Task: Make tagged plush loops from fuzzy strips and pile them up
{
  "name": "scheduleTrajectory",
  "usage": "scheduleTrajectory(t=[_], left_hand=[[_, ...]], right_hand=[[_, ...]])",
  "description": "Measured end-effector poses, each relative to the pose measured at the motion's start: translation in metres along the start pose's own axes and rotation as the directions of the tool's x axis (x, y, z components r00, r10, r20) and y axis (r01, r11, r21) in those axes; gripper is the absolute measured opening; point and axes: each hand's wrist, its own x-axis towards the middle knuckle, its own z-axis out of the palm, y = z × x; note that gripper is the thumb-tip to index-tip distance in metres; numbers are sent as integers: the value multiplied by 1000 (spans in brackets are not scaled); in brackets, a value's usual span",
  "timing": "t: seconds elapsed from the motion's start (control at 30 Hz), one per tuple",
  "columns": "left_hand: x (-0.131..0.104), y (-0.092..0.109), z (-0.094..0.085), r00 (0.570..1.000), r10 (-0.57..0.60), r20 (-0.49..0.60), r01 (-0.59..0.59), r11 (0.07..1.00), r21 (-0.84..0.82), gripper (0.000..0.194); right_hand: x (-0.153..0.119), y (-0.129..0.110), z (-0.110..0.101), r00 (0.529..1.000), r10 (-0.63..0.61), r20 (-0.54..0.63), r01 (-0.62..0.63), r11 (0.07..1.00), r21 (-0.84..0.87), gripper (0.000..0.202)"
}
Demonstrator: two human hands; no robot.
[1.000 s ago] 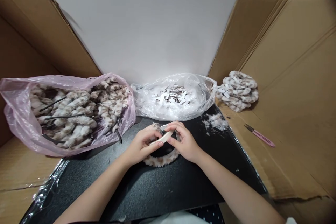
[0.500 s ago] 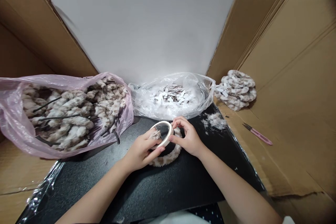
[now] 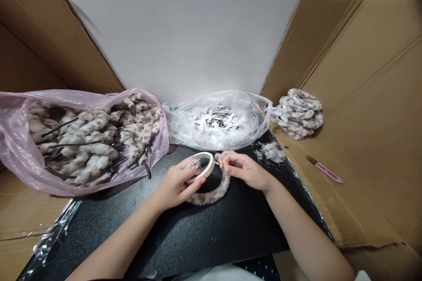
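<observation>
In my left hand (image 3: 176, 184) is a cream-coloured roll of tape (image 3: 210, 169), gripped between thumb and fingers and tilted. A fuzzy tuft of the plush band (image 3: 211, 197) shows inside the roll, by the left fingers. The band is pale with brown patches and curves over the black table (image 3: 231, 228) below both hands. My right hand (image 3: 245, 169) is closed in a pinch just right of the roll. A short pale strip runs from the roll to its fingertips, apparently the tape's end. Part of the band lies hidden behind the right fingers.
A pink plastic bag (image 3: 161, 131) of plush bands and dark strips lies left. A clear bag (image 3: 184, 136) with white-tagged pieces lies behind the hands. To the right are stacked plush rings (image 3: 298, 116), pink-handled snips (image 3: 325, 171) and loose fluff (image 3: 272, 153). Cardboard walls (image 3: 362, 118) flank the table.
My right hand has moved slightly right, off the roll's rim, with a short strip now stretching between them. My left hand still holds the roll. The view has shifted a little.
</observation>
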Motion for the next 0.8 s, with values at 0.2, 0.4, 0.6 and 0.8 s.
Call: scheduleTrajectory(t=[0.2,0.4,0.6,0.8], left_hand=[[1,-4,-1,999,-31,-22,32,999,18,18],[1,5,6,999,22,27,-22,999,-26,19],[1,-1,8,1000,25,0,-25,999,-20,18],[3,-6,5,999,-42,-21,42,999,-13,23]], right_hand=[[-2,1,-7,964,42,-262,-66,994,-82,28],[11,15,12,987,96,-131,-134,934,-331,17],[2,-18,4,999,35,2,-28,836,-548,22],[-13,-52,1,993,88,78,-10,725,-688,20]])
